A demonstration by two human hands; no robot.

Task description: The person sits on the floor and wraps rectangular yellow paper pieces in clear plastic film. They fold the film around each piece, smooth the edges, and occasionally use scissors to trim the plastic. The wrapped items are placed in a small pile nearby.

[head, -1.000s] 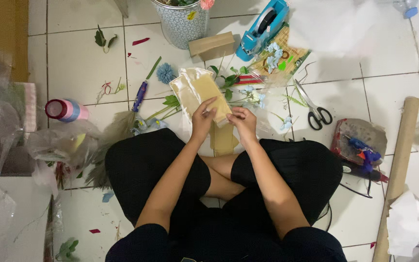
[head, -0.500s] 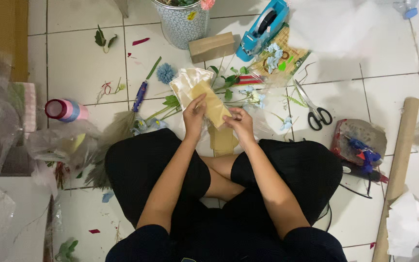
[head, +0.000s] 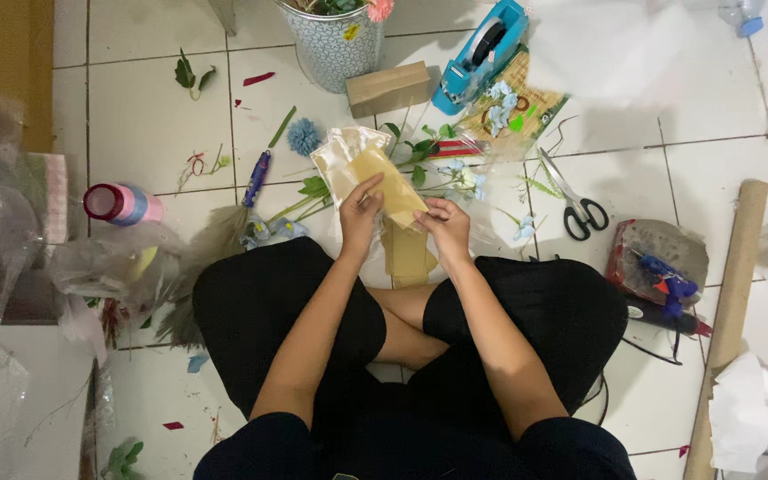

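I sit cross-legged on a white tiled floor. Both hands hold a tan paper piece point(head: 390, 185) with a clear cellophane wrap point(head: 341, 153) behind it. My left hand point(head: 359, 216) pinches the paper's left edge with its fingers over the top. My right hand point(head: 445, 227) grips the lower right corner. More tan paper point(head: 408, 253) lies on the floor under my hands, between my knees. Green stems and pale flowers point(head: 455, 178) lie just beyond the paper.
Black-handled scissors point(head: 575, 203) lie to the right, a blue tape dispenser point(head: 480, 55) and a small cardboard box point(head: 388, 88) farther out. A patterned bucket point(head: 331, 43) stands at the top. A glue gun point(head: 664, 280), a brown paper roll point(head: 729, 307) and a ribbon spool point(head: 120, 204) flank me.
My left hand has shifted slightly up over the tan paper, and the paper has tilted a little to the right. My right hand has stayed at the lower corner.
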